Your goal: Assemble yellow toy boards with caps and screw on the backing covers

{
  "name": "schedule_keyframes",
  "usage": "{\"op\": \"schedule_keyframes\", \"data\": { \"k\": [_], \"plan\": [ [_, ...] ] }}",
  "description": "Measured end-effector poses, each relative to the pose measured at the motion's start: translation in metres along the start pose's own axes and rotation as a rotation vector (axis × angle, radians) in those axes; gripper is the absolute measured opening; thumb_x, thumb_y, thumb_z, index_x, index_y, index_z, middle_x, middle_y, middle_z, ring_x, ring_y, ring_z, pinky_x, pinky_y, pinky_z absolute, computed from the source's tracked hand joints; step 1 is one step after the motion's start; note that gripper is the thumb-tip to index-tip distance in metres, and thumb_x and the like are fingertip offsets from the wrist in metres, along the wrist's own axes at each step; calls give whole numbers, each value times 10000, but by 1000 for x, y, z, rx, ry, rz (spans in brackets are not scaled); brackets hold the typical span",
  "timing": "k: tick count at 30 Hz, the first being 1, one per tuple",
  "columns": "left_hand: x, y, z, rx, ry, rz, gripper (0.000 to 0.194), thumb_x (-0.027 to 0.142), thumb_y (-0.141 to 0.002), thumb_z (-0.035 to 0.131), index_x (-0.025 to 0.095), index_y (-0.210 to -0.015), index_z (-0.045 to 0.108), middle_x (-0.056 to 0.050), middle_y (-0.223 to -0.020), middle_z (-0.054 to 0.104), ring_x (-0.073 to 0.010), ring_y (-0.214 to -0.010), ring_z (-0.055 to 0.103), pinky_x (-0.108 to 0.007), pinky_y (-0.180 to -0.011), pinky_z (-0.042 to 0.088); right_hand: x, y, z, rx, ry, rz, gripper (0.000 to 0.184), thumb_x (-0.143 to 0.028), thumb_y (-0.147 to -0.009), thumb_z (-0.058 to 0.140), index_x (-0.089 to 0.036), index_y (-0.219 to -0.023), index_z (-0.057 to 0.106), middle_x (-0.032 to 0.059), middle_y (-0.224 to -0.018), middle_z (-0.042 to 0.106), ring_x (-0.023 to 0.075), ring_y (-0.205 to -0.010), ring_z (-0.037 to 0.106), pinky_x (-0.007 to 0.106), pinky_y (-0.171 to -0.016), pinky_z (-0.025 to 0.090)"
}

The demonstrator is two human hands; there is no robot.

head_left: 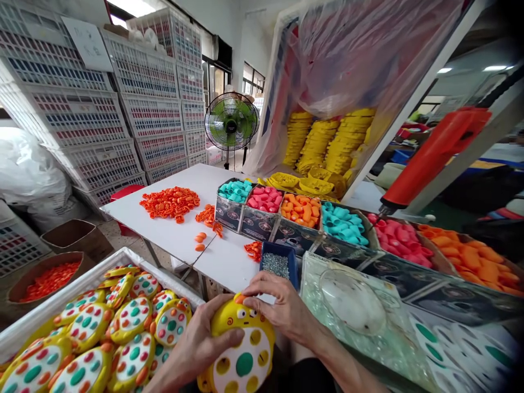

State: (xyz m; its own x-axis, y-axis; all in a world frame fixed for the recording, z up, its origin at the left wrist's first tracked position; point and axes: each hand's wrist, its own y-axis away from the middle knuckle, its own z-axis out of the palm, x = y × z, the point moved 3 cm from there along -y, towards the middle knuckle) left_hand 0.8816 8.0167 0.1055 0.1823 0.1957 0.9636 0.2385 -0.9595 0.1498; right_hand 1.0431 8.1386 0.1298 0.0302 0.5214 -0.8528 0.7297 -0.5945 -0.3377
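Observation:
A yellow toy (256, 349) with a cartoon face, a white dotted front and a green centre button is tilted up low in the view. My left hand (207, 333) is closed around its left side, thumb across the front. At the toy's top edge, my right hand (282, 308) has its fingers bent, thumb and fingertips against a small orange piece (239, 299). Whether the right hand grips that piece or presses it on is hard to see. Several round holes in the toy's front show yellow inside. Just beyond the hands stands a blue tray (292, 262) of small metal screws.
Boxes of turquoise (346, 225), pink and orange parts line the table's right side. A red electric screwdriver (434, 158) hangs at right. At left a white crate (126, 254) holds several dotted yellow toys. Orange parts (170, 203) lie piled on the table (172, 245). Beyond stands a fan (231, 123).

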Motion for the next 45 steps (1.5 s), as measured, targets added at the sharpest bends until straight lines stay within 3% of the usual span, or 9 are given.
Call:
{"op": "schedule_keyframes", "data": {
  "k": [3, 7, 13, 18, 23, 29, 36, 41, 45],
  "plan": [
    [6, -1, 0, -62, -82, 13, 500, 342, -764, 770, 217, -1241, 687, -58, -1067, 795, -312, -957, 731, -323, -813, 581, 0, 1, 1, -21, -7, 1, 160, -369, -914, 694, -280, -986, 806, 37, -901, 717, 191, -869, 669, 303, -803, 503],
    [19, 0, 0, -130, -266, 33, 479, 297, -769, 740, 213, -1236, 670, -40, -1087, 777, -285, -983, 713, -311, -846, 553, 2, 1, 2, -37, -64, 107, 122, -345, -862, 743, -240, -903, 788, 33, -922, 702, 180, -864, 646, 288, -781, 489],
    [28, 5, 4, -155, -382, 88, 396, 217, -754, 688, 231, -1150, 689, -3, -1051, 742, -218, -904, 692, -253, -784, 515, 8, 7, 6, -161, -278, 290, 259, -407, -825, 763, -193, -968, 742, 29, -896, 735, 166, -792, 643, 265, -710, 484],
    [37, 13, 8, -150, -469, 114, 268, 231, -760, 688, 237, -1029, 696, 1, -977, 718, -202, -845, 662, -244, -732, 481, -1, 11, 9, -214, -224, 289, 218, -383, -882, 687, -194, -963, 761, 28, -859, 737, 160, -774, 632, 244, -672, 471],
    [39, 14, 10, -162, -511, 91, 290, 228, -786, 662, 250, -1073, 693, -9, -976, 725, -208, -846, 663, -257, -737, 469, -2, 13, 11, -157, -187, 282, 193, -345, -881, 675, -170, -888, 757, 26, -786, 727, 149, -725, 617, 226, -616, 442],
    [30, 3, -1, -309, -229, -10, 407, 337, -722, 763, 212, -1107, 722, -24, -1008, 723, -234, -870, 666, -256, -713, 526, 8, 20, 6, -273, -421, 347, 324, -457, -833, 735, -196, -1019, 783, 54, -959, 758, 186, -846, 662, 256, -721, 499],
    [12, 9, -7, -323, 92, -120, 580, 375, -632, 846, 223, -1169, 686, -39, -1059, 710, -274, -936, 668, -298, -717, 572, -9, 23, 1, -210, -296, 263, 281, -401, -883, 681, -215, -1058, 797, 46, -925, 781, 182, -824, 668, 244, -699, 478],
    [11, 10, -8, -396, 198, -167, 569, 398, -602, 877, 210, -1106, 691, -49, -1030, 688, -281, -915, 675, -349, -739, 573, -12, 24, 7, -241, -368, 285, 318, -454, -891, 675, -205, -1052, 791, 55, -975, 781, 187, -840, 681, 236, -686, 485],
    [11, 5, -12, -403, 145, -128, 566, 421, -623, 859, 209, -1117, 682, -54, -1062, 684, -278, -940, 663, -339, -754, 568, -7, 22, 9, -206, -384, 260, 317, -454, -906, 674, -224, -1094, 783, 48, -1000, 778, 191, -908, 693, 235, -741, 505]
  ]
}}
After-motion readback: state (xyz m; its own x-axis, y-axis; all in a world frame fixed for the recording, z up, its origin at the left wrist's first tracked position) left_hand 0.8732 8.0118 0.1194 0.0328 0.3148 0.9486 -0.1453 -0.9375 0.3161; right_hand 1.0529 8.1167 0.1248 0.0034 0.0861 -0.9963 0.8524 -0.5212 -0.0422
